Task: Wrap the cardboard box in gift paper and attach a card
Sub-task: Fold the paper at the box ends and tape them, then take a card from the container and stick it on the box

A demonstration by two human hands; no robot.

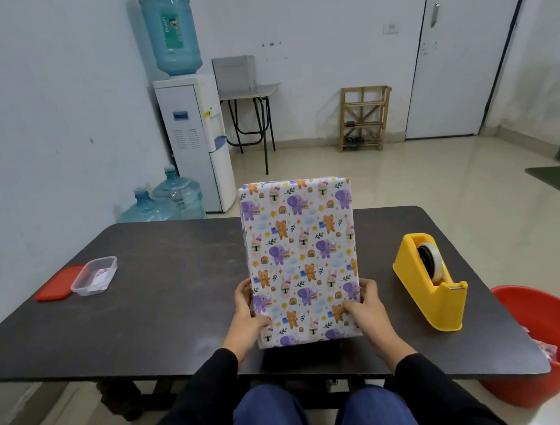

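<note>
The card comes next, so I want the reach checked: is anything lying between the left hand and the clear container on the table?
Nothing visible. Bare table lies between the left hand, which holds the wrapped box, and the open clear container; its red lid lies beyond it.

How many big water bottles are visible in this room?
3. The top bottle sits upside down on the water dispenser. The left floor bottle and the right floor bottle stand beside its base, beyond the table, which may hide others.

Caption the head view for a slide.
Left hand and right hand hold the wrapped box upright at the table, tape dispenser alongside.
</note>
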